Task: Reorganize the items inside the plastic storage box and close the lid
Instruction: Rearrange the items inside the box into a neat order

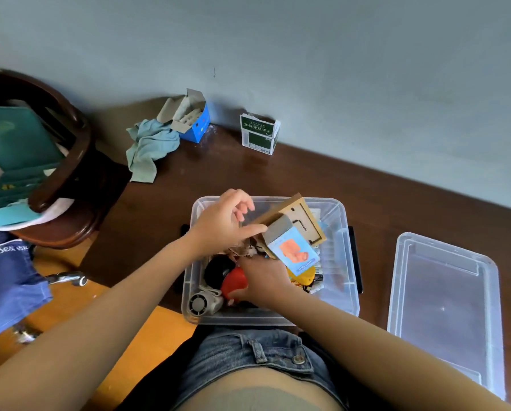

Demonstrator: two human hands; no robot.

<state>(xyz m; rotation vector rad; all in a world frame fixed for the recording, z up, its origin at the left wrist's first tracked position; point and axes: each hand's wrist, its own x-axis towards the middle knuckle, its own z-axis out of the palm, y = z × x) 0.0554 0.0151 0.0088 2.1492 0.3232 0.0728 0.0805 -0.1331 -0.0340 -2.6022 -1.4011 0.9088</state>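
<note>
A: Nearest, at the table's front edge: clear rectangular plastic storage box [341,304], uncovered. Its clear plastic lid [444,307] lies flat on the dark brown wooden table [375,185], just right of it.

B: Hands?

A: Right hand [263,284] reaches down among the contents, fingers curled against a red rounded object [233,281]; whether it grips it, cannot tell. Beside that: a black round object [217,268] and a small white fan [202,304].

B: Left?

A: Left hand [223,222] over the box's far half, thumb and fingers pinching a pale blue carton with an orange picture [294,252]. A light wooden picture frame [300,216] leans behind it.

B: Farther back?

A: By the wall: green-and-white carton [259,134], open blue cardboard box [193,120], crumpled pale green cloth [150,145].
</note>
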